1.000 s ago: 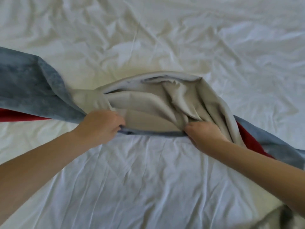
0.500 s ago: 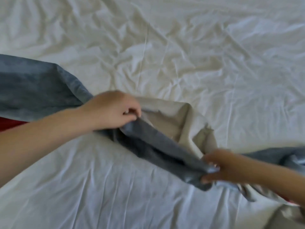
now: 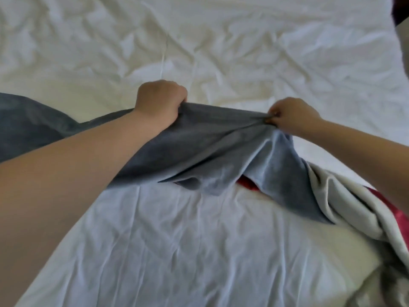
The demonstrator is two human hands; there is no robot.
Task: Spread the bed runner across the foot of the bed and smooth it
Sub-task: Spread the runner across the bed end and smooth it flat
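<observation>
While the white bed sheet [image 3: 221, 240] is lying creased across the mattress, both hands are gripping the far edge of the blue-grey bed runner [image 3: 210, 149] and holding it raised above the sheet. The left hand [image 3: 160, 101] is closing into a full fist, its fingers [image 3: 177, 94] curling over the fabric edge with the cloth bunching beneath the knuckles. The right hand [image 3: 292, 116] is pinching the same edge between thumb and curled fingertips [image 3: 273, 117], with the fabric gathering into tight folds at the pinch. Between the two hands the edge is running taut, and the cloth below is sagging in loose folds toward the viewer. To the left the runner is trailing flat along the sheet behind the left forearm. To the right it is twisting over, showing its pale beige lining [image 3: 345, 200] and red trim [image 3: 250, 185], and is heaping at the bed's near right corner.
</observation>
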